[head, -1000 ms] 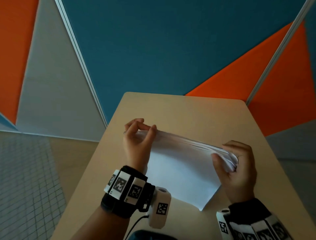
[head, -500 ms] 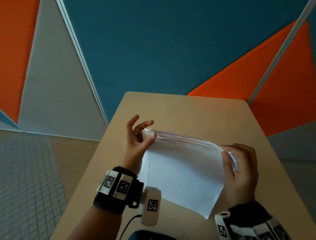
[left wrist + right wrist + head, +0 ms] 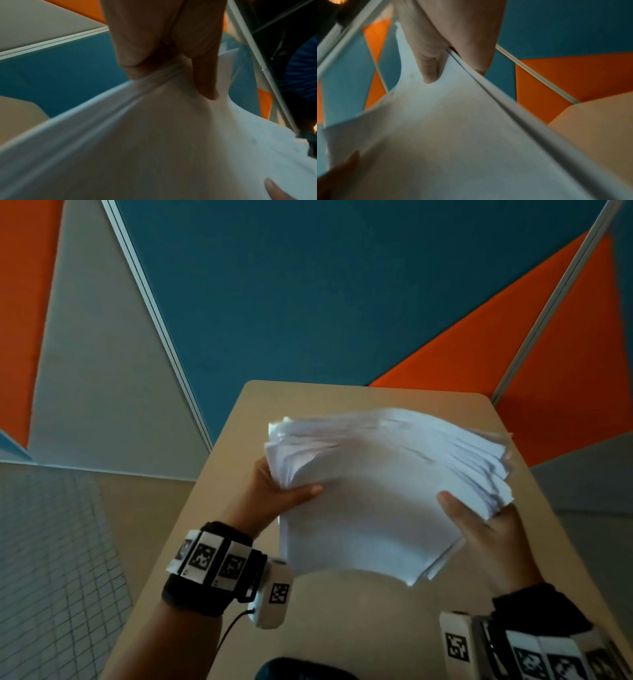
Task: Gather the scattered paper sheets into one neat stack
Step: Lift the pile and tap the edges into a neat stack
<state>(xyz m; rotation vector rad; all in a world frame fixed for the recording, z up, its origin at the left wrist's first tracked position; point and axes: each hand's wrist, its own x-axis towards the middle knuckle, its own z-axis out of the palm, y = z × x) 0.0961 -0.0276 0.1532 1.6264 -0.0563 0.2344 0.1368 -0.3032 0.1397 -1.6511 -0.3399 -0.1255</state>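
White paper sheets point(image 3: 373, 501) now lifted and fanned, pinched between left hand point(image 3: 274, 494) and right hand point(image 3: 486, 529); edges between grips unaligned, tapping needed.

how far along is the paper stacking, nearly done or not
Gathering looks done: no loose sheets show on the table. In hand: the left hand and right hand grip the paper stack by its sides, lifted. Left: its far edges are fanned, so squaring and laying it down.
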